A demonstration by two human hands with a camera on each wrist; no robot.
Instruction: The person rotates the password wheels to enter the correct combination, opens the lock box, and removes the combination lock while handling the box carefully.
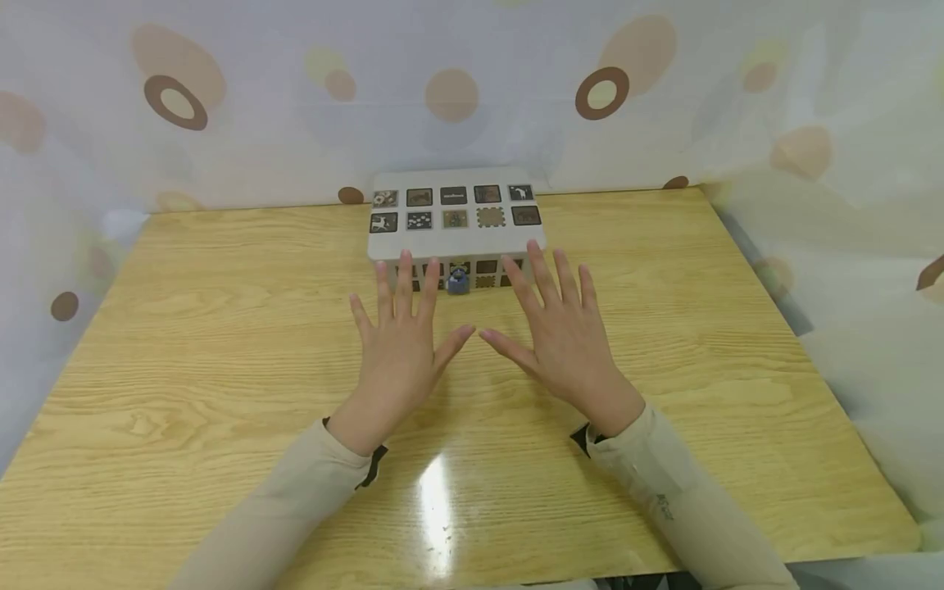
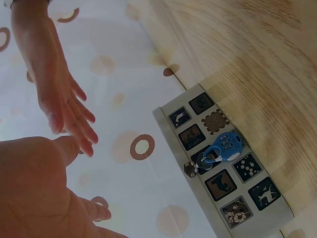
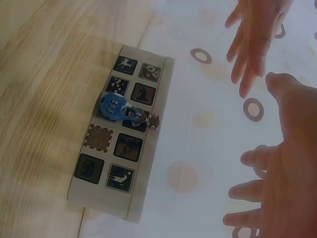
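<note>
A white box point(image 1: 453, 238) with rows of small dark picture squares stands at the back of the table. On its front hangs a blue combination padlock point(image 2: 230, 145), its shackle through a metal hasp point(image 3: 152, 121); number wheels show on its face. My left hand point(image 1: 398, 356) is held in front of the box with fingers spread, palm down. Opposite it, my right hand point(image 1: 568, 340) is spread the same way, the two thumb tips close to each other. Neither hand holds anything. In the head view both sets of fingertips overlap the box's front edge; the wrist views show them apart from it.
The wood-grain table point(image 1: 221, 352) spreads out on both sides of the box. Behind it and at the sides hangs a pale sheet point(image 1: 516, 49) with brown and beige circles. Light glares off the table's near part.
</note>
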